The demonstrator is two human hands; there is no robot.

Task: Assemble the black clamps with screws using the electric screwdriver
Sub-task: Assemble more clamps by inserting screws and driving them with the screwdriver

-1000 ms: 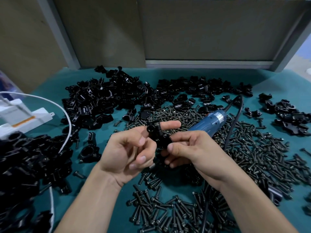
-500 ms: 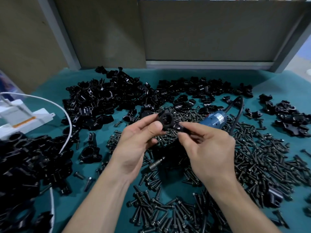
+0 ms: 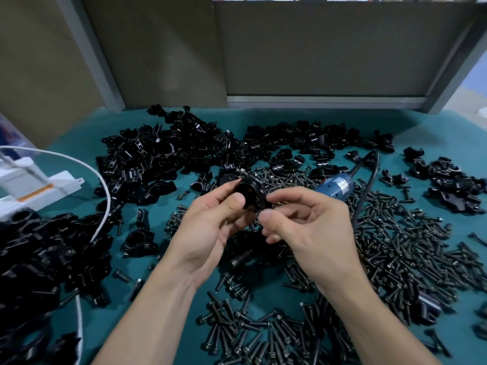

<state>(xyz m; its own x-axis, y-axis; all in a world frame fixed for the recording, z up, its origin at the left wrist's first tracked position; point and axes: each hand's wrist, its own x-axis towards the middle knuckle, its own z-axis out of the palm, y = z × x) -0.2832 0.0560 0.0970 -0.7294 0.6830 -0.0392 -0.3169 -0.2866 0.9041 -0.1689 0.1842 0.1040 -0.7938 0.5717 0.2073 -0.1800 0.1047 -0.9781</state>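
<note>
Above screw pile (image 3: 395,246): left hand (image 3: 210,227) grips black clamp (image 3: 249,192), right hand (image 3: 313,230) pinches its side.

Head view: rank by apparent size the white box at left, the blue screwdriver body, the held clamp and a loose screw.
1. white box, though cut off by the frame edge.
2. blue screwdriver body and held clamp: alike, both partly hidden and at different depths, so unranked.
3. loose screw.
</note>
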